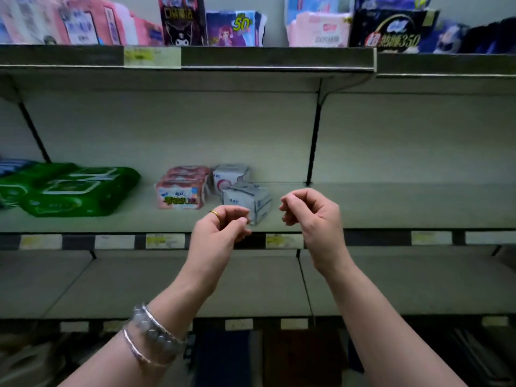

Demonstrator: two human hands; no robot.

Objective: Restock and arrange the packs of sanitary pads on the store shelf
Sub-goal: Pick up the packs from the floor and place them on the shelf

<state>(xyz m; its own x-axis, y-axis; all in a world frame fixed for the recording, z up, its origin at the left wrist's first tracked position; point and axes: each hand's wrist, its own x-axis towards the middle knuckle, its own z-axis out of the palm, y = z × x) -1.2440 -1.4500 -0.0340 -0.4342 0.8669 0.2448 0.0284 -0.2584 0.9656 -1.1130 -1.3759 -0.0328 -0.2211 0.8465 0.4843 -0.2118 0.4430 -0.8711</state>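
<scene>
On the middle shelf (405, 208) a white pack of pads (252, 199) lies tilted near the front, with a second white pack (230, 175) upright behind it. A stack of pink packs (181, 189) stands just to their left. My left hand (220, 230), wearing a gold ring, hovers in front of the tilted white pack with fingers curled toward the thumb, holding nothing. My right hand (312, 216) hovers to the right of that pack, fingers curled too, and holds nothing. Neither hand touches a pack.
Green packs (75, 191) lie at the left of the middle shelf. The upper shelf (251, 58) carries several pink, purple and black packs. A vertical bracket (314, 141) divides the back wall. The lower shelf (195, 280) shows bare board below my arms.
</scene>
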